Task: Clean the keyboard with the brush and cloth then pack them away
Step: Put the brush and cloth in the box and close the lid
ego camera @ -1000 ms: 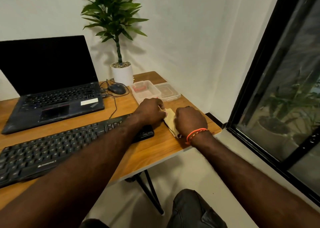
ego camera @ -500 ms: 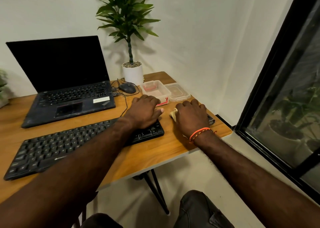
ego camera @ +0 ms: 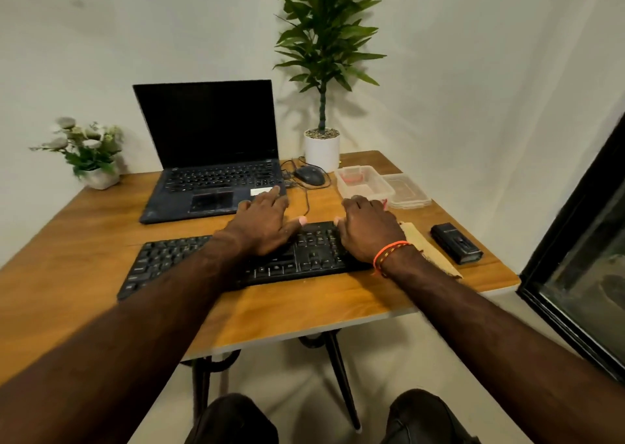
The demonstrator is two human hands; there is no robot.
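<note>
Head view shows that both your hands have left the cloth (ego camera: 426, 247) since a second ago, when they were pinching it together at the right end of the surface (ego camera: 101, 241). Now your left hand (ego camera: 267, 222) lies spread and flat over the middle of the keyboard (ego camera: 314, 247), and your right hand (ego camera: 367, 229) rests with relaxed fingers over its number pad, holding nothing. That suggests the cloth is set down, not yet packed. It lies as a flat tan strip at 3 o'clock from the keyboard, partly under your right wrist. The clear box (ego camera: 363, 181) sits open at 1 o'clock with something red inside; its lid (ego camera: 407, 190) lies just beside it. I cannot make out the brush.
</note>
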